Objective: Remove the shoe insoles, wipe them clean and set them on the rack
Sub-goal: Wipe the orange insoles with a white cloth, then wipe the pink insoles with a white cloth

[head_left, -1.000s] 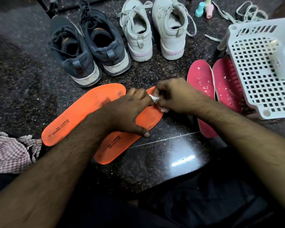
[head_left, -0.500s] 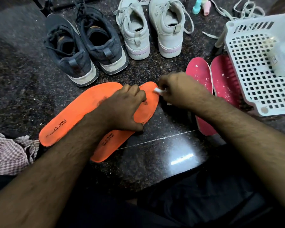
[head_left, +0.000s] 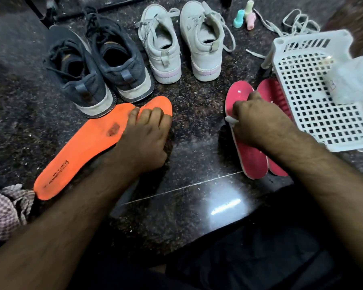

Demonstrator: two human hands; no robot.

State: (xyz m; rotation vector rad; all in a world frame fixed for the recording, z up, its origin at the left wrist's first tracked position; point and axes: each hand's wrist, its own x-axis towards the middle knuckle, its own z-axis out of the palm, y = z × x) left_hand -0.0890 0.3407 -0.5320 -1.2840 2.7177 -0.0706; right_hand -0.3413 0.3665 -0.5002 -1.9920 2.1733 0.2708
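On the floor, white rack (head_left: 314, 105) holds a clear container (head_left: 352, 80); left hand (head_left: 144, 139) presses flat on orange insoles (head_left: 88, 147), right hand (head_left: 258, 124) pinches a white wipe (head_left: 231, 119) over pink insoles (head_left: 252, 158).

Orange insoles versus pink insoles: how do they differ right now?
The orange insoles are longer than the pink insoles, carry printed text, and lie under the left hand. The pink ones are speckled white, beside the white rack, under the right hand. Both pairs lie on the floor.
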